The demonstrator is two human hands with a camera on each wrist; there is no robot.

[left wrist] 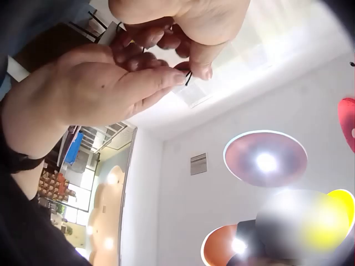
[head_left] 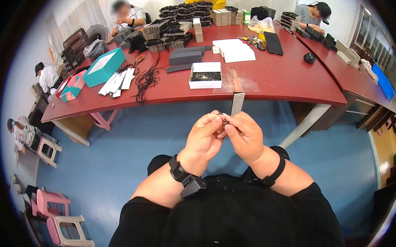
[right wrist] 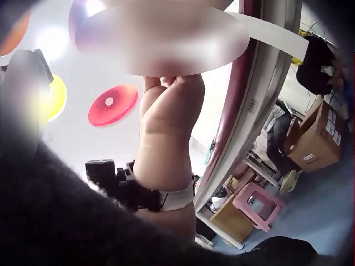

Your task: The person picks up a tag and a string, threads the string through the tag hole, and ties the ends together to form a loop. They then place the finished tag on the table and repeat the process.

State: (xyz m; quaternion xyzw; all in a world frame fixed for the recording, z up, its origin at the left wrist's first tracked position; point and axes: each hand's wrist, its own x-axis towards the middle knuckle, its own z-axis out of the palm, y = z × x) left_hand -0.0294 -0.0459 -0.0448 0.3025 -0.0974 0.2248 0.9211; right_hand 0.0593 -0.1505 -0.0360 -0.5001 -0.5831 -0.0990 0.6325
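My left hand (head_left: pixel 204 137) and right hand (head_left: pixel 247 136) meet fingertip to fingertip in front of the table edge. Between them they pinch a thin black cord (head_left: pixel 220 113). Its short dark end (left wrist: pixel 188 79) pokes out between the thumb and fingertips in the left wrist view. Just beyond the fingers, a narrow grey card-like piece (head_left: pixel 237 104) with a dark side stands at the table's edge. In the right wrist view a blurred patch covers most of the right hand, while the left forearm (right wrist: pixel 166 138) shows behind it.
On the red table (head_left: pixel 279 78) are a white box of dark pieces (head_left: pixel 205 84), black cords (head_left: pixel 147 79), white strips (head_left: pixel 118 82), white sheets (head_left: pixel 236 51), a teal box (head_left: pixel 104 67) and a black phone (head_left: pixel 273 43). Stacked bundles (head_left: pixel 175 32) stand farther back. Other people sit around.
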